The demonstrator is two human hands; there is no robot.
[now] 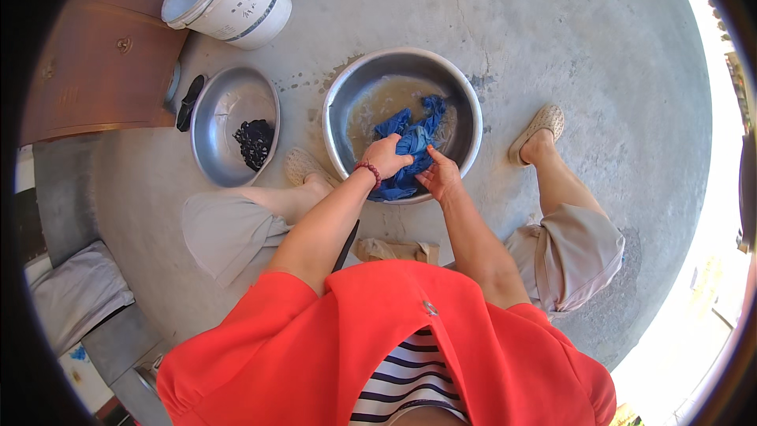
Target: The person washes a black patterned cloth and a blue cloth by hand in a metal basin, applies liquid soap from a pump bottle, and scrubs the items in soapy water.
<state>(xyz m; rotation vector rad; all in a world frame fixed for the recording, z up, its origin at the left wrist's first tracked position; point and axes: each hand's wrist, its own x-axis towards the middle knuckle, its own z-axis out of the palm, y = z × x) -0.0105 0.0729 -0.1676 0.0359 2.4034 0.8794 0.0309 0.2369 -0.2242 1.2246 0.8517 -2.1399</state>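
Observation:
A wet, bunched blue cloth (417,141) lies over the near side of a round metal basin (333,124). Cloudy brownish water (369,103) covers the basin's bottom, and part of the cloth rests in it. My left hand (387,157), with a dark red bead bracelet at the wrist, grips the cloth from above. On the cloth's right side, my right hand (440,174) holds it between thumb and fingers. Both hands are close together above the basin's near rim. The cloth's underside is hidden.
Left of my foot stands a second metal basin (222,130) with a black patterned cloth (255,143) in it. A black shoe (190,102) is beside it. A white bucket (254,6) stands farther back, near a brown cabinet (112,71). Wet spots mark the concrete floor (562,41).

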